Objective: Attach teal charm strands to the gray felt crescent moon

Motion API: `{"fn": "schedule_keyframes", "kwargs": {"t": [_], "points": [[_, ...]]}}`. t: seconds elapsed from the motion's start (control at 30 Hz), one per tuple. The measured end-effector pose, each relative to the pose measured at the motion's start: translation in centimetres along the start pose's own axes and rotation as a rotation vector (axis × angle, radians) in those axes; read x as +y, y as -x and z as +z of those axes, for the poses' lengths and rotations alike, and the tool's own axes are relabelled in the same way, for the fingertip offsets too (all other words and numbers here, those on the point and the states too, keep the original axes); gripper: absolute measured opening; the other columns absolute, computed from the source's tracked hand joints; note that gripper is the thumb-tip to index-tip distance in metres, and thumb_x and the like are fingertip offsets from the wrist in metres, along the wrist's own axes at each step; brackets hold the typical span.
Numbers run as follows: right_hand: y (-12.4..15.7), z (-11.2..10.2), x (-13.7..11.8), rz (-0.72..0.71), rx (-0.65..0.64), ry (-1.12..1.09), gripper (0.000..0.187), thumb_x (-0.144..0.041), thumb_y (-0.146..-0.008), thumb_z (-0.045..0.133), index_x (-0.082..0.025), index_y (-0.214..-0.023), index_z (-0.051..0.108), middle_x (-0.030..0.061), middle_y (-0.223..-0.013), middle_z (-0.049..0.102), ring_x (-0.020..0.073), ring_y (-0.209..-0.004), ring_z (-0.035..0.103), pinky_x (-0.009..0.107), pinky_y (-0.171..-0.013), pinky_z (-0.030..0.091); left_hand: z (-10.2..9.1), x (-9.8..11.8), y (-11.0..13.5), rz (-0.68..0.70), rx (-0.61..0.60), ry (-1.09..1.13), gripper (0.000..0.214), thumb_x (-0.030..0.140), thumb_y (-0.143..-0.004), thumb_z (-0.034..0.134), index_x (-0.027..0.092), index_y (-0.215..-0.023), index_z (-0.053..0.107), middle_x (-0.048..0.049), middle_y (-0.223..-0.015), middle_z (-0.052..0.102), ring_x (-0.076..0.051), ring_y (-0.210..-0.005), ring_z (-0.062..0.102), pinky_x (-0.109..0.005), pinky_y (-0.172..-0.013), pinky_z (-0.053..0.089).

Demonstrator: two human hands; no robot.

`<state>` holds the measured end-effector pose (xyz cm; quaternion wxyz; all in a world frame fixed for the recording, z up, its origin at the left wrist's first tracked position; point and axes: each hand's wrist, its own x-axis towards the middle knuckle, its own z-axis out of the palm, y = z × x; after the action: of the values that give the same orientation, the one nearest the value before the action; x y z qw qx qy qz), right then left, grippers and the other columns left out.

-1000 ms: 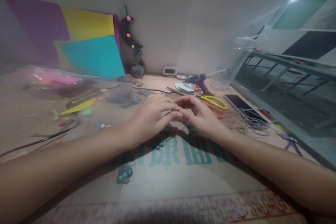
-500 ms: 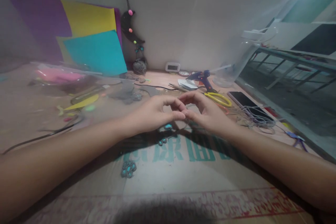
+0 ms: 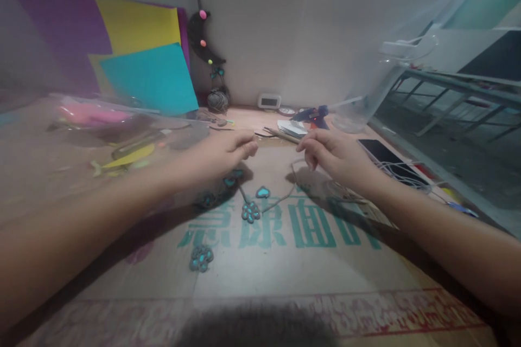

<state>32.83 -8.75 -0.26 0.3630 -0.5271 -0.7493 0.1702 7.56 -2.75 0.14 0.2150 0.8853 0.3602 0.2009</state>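
My left hand (image 3: 230, 153) is held above the cardboard, its thumb and fingers pressed together; whether anything is between them is hidden. My right hand (image 3: 331, 156) is apart from it, fingers curled inward, close to the end of a thin grey cord (image 3: 280, 198). I cannot make out whether they pinch it. The cord joins a grey flower-shaped piece with turquoise spots (image 3: 251, 211). Beside that lies a turquoise heart with a grey rim (image 3: 262, 192). Partly under my left hand is another turquoise and grey piece (image 3: 231, 180). A second flower-shaped piece (image 3: 201, 258) lies nearer me.
Behind my hands are a pencil (image 3: 283, 134), a blue glue gun (image 3: 315, 115) and a small white digital clock (image 3: 269, 101). On the right, a phone (image 3: 378, 153) lies under a tangled white cable (image 3: 401, 172). Coloured sheets (image 3: 150, 80) lean at the left wall near a pink bag (image 3: 95, 114).
My hands were together at the fingertips and have now moved apart, left and right. The cord and flower-shaped piece between them show more fully. The yellow-handled tool is now hidden behind my right hand.
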Motion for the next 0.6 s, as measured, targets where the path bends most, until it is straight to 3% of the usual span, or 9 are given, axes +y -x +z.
{"fn": "schedule_keyframes", "kwargs": {"t": [0.1,0.17,0.27,0.37,0.47,0.6], "points": [[0.6,0.0,-1.1,0.024,-0.045,-0.108,0.014,-0.023,-0.094,0.053,-0.020,-0.089,0.066,-0.0035,-0.061,0.060,0.0114,-0.057,0.056,0.025,-0.057,0.044,-0.2,0.1,0.5,-0.060,0.033,-0.049,0.032,0.044,-0.096,0.046,0.019,-0.078,0.059,-0.0008,-0.080,0.064,-0.019,-0.077,0.058,-0.029,-0.067,0.038],[1.0,0.5,-2.1,0.045,-0.050,-0.195,0.009,-0.022,-0.089,0.060,-0.020,-0.083,0.066,-0.0026,-0.063,0.063,0.0119,-0.059,0.059,0.026,-0.058,0.047,0.1,0.8,1.0,-0.067,0.025,0.043,0.031,0.048,-0.090,0.057,0.020,-0.080,0.064,-0.0001,-0.080,0.068,-0.019,-0.077,0.062,-0.028,-0.067,0.041],[1.7,1.5,-3.4,0.071,-0.046,-0.303,0.012,-0.023,-0.083,0.069,-0.021,-0.073,0.062,-0.0017,-0.064,0.066,0.0128,-0.060,0.063,0.027,-0.059,0.050,1.1,2.0,1.8,-0.012,-0.011,0.194,0.021,0.042,-0.088,0.064,0.022,-0.084,0.070,0.0004,-0.084,0.073,-0.019,-0.080,0.066,-0.028,-0.070,0.045],[2.0,2.2,-4.1,0.074,-0.055,-0.394,0.014,-0.025,-0.084,0.069,-0.021,-0.074,0.060,-0.0005,-0.067,0.070,0.0133,-0.063,0.066,0.027,-0.061,0.053,2.0,2.8,2.4,0.120,-0.027,0.162,0.018,0.036,-0.091,0.061,0.024,-0.092,0.074,0.0002,-0.090,0.076,-0.019,-0.085,0.067,-0.029,-0.076,0.045],[2.2,2.5,-4.2,0.074,-0.064,-0.489,0.014,-0.027,-0.088,0.066,-0.021,-0.077,0.058,0.0008,-0.073,0.073,0.0134,-0.066,0.068,0.028,-0.064,0.054,2.4,3.0,2.8,0.236,-0.004,0.052,0.028,0.050,-0.086,0.068,0.023,-0.092,0.074,-0.0014,-0.089,0.075,-0.021,-0.085,0.066,-0.031,-0.076,0.044],[2.3,2.8,-4.1,0.058,-0.067,-0.540,0.015,-0.028,-0.092,0.062,-0.020,-0.079,0.060,0.0011,-0.077,0.073,0.0135,-0.072,0.069,0.029,-0.069,0.054,2.7,3.1,2.8,0.195,0.008,0.021,0.039,0.059,-0.082,0.068,0.021,-0.088,0.072,-0.0021,-0.084,0.072,-0.021,-0.079,0.064,-0.030,-0.070,0.041]]}}
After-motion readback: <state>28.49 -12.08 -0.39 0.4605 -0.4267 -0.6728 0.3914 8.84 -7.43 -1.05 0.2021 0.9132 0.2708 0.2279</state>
